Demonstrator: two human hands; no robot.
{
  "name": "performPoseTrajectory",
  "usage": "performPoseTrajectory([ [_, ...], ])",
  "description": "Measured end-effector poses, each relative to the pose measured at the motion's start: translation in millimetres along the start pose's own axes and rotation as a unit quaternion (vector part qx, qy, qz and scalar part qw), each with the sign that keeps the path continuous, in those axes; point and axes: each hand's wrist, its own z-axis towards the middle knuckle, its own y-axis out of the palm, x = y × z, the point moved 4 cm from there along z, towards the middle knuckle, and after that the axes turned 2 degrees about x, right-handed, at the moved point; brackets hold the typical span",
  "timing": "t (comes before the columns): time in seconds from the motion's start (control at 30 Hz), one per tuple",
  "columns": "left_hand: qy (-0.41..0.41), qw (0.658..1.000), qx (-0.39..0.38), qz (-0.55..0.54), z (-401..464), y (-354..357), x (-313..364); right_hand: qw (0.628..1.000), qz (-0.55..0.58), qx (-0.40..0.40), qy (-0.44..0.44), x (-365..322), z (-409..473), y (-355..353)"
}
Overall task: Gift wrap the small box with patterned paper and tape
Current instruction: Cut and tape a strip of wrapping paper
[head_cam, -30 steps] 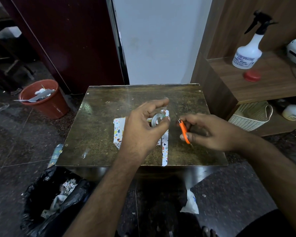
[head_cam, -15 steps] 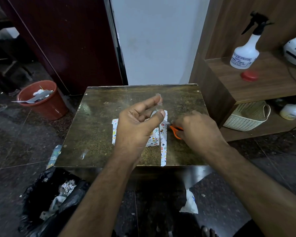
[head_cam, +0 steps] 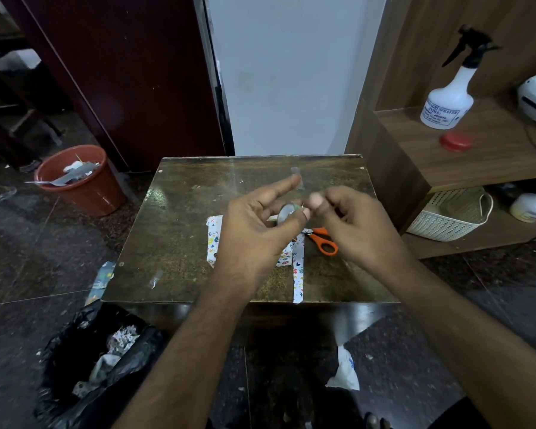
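1. Wrapped box (head_cam: 283, 258) lies at table (head_cam: 180, 243) centre, largely hidden beneath the left hand (head_cam: 260, 226).
2. Left hand grips tape roll (head_cam: 287, 213); a cut tape piece (head_cam: 297, 178) clings to its forefinger.
3. Right hand (head_cam: 350, 224), at 3 o'clock of the roll, curls at the tape end; contact unclear.
4. Scissors (head_cam: 322, 239) lie at 4 o'clock.
5. Judged step: drawing tape. Next: cut, press onto seam.

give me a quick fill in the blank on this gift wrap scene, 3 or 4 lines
1. The left hand holds a roll of ____.
2. The scissors lying on the table have ____ handles.
3. A cut piece of tape sticks to the left hand's ____ finger.
4. The red cap lies on the shelf beside the ____ bottle.

Missing words: tape; orange; index; spray
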Motion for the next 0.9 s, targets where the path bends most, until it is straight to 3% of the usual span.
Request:
performPoseTrajectory([
  [0.07, 0.011, 0.999, -0.016, 0.027, -1, 2, -2, 0.981, 0.185, -0.034, 0.043, -9, -2, -1],
  [0.13, 0.026, 0.998, -0.029, 0.05, -1, 3, -4, 0.964, 0.248, -0.086, 0.034, -12, -5, 1],
  [0.37, 0.037, 0.996, -0.048, 0.071, 0, 7, -8, 0.956, 0.28, -0.086, 0.032, -1, -2, -1],
  [0.7, 0.035, 0.997, -0.014, 0.066, 2, 4, -6, 0.988, 0.154, 0.024, 0.02, 11, 6, -10],
  [0.9, 0.054, 0.992, -0.055, 0.101, -4, 11, -3, 0.975, 0.214, -0.061, 0.008, 7, 2, -12],
])
